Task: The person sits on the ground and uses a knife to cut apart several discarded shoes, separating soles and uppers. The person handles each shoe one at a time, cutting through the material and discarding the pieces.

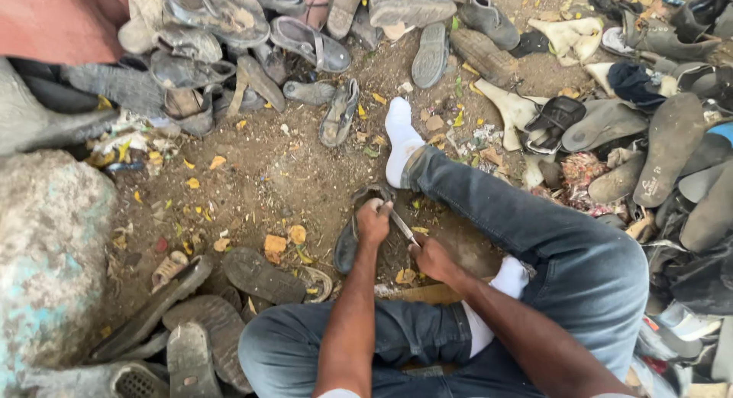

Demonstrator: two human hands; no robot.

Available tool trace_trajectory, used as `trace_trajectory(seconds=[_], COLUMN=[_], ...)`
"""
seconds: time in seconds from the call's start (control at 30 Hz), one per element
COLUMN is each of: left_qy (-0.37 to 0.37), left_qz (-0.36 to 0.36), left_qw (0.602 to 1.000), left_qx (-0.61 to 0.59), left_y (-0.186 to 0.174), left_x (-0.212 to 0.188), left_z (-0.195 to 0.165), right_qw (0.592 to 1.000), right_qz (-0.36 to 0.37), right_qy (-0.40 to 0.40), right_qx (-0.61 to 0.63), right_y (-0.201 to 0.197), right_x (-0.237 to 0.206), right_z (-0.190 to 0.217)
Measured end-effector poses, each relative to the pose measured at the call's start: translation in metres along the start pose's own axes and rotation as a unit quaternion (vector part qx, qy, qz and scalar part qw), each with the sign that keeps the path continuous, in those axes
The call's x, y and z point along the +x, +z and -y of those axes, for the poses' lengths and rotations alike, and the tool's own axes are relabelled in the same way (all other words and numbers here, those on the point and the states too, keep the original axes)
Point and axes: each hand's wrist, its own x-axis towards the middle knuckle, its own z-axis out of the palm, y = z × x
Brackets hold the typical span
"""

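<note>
Sandal [353, 234] on bare dirt [267, 176] between the legs, dark, worn, upright on its edge, toe end near the white sock [399, 138]. Left hand [373, 221] on top of it, grip closed around the strap end, pinning it down. Right hand [432, 257] just beside, grip closed on the handle of a knife [403, 226], blade slanting up-left to touch the sandal right by the left fingers. Jeans [550, 245] on both legs, right leg stretched forward, left one folded under the forearms, second white sock by the right wrist. Flat board [427, 293] under the hands, partly hidden.

All around, old footwear: heap of grey sandals [229, 31] at top left, another pile of soles [672, 146] at right, loose soles [259, 276] at lower left near the left knee. Large grey-green rock [46, 245] at far left. Yellow leaves and scraps [286, 241] scattered over the dirt. Red cloth [61, 20] in the top-left corner.
</note>
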Motion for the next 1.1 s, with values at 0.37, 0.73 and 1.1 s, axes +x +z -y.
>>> trace_trajectory(seconds=[0.37, 0.73, 1.1], left_qy=[0.011, -0.062, -0.065], left_qz=[-0.036, -0.054, -0.053], left_qw=[0.999, 0.993, 0.977], left_qx=[-0.005, -0.080, -0.194], left_y=[0.000, 0.004, 0.000], left_x=[-0.003, 0.001, 0.005], left_z=[0.003, 0.012, 0.013], right_qw=[0.997, 1.000, 0.993], right_qz=[-0.055, -0.015, 0.044], right_qy=[0.034, -0.005, 0.090], right_qx=[-0.042, -0.025, -0.059], right_y=[0.021, 0.010, 0.010], right_x=[-0.004, 0.042, 0.017], right_z=[0.017, 0.010, 0.029])
